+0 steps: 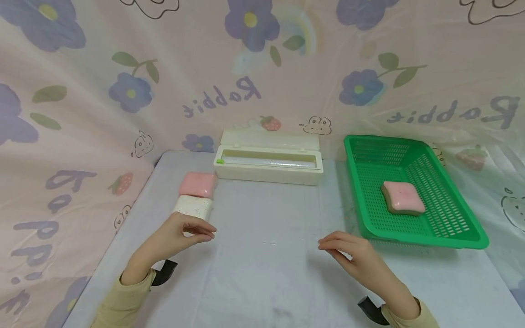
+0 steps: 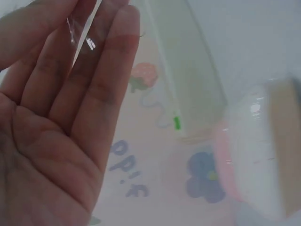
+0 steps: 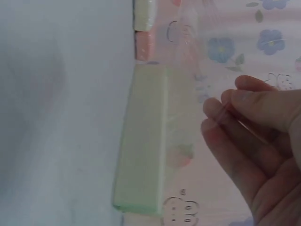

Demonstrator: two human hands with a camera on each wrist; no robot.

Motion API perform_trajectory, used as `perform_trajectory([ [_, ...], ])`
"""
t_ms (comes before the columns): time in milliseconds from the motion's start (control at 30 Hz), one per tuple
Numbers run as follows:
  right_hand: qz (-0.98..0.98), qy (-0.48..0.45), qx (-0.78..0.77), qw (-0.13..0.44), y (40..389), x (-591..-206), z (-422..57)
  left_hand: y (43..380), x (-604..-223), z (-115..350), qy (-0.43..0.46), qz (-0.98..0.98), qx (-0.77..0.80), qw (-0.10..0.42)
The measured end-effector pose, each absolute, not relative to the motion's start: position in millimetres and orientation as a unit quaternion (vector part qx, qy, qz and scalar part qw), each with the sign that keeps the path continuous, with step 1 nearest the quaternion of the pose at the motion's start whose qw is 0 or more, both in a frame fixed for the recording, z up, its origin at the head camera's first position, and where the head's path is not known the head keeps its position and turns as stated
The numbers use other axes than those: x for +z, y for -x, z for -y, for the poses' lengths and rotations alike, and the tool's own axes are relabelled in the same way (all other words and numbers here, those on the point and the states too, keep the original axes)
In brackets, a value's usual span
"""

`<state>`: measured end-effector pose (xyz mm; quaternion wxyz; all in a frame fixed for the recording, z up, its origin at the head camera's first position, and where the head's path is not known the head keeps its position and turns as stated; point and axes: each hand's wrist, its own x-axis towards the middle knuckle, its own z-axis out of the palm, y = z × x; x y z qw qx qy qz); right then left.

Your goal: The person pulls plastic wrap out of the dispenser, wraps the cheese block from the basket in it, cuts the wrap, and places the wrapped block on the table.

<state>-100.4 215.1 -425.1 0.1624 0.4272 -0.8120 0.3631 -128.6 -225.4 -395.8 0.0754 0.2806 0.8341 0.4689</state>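
Note:
A sheet of clear cling film (image 1: 269, 243) spans the space between the two hands, showing mainly by its glints. My left hand (image 1: 176, 234) pinches one side of it between thumb and fingertips, near a white-topped square block (image 1: 193, 206). Shiny film (image 2: 89, 44) crosses the fingers in the left wrist view. At the other side, my right hand (image 1: 354, 257) pinches the film with thumb and fingers, left of the green basket. Behind both hands stands a cream cling film dispenser (image 1: 268, 176), its lid raised and a roll inside.
A glossy pink block (image 1: 198, 184) lies just behind the white-topped one at the left. Another pink-topped block (image 1: 404, 196) with brown sides lies in the green basket (image 1: 426, 239) at the right. A patterned curtain (image 1: 287, 91) hangs behind the white table (image 1: 262, 291).

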Motion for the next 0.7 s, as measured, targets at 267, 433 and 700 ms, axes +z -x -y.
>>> perform_trajectory([
  [267, 0.815, -0.434, 0.351, 0.153, 103.0, -459.3, -213.5, 120.9, -436.9, 220.5, -0.242, -0.840, 0.482, 0.063],
  [433, 0.825, -0.438, 0.316, 0.166, 103.5, -471.5, -208.4, 120.5, -459.1, 218.3, -0.222, -0.842, 0.489, 0.042],
  [700, 0.861, -0.419, 0.249, 0.143, 103.2, -484.0, -205.1, 123.7, -477.0, 216.6, -0.183, -0.843, 0.502, 0.057],
])
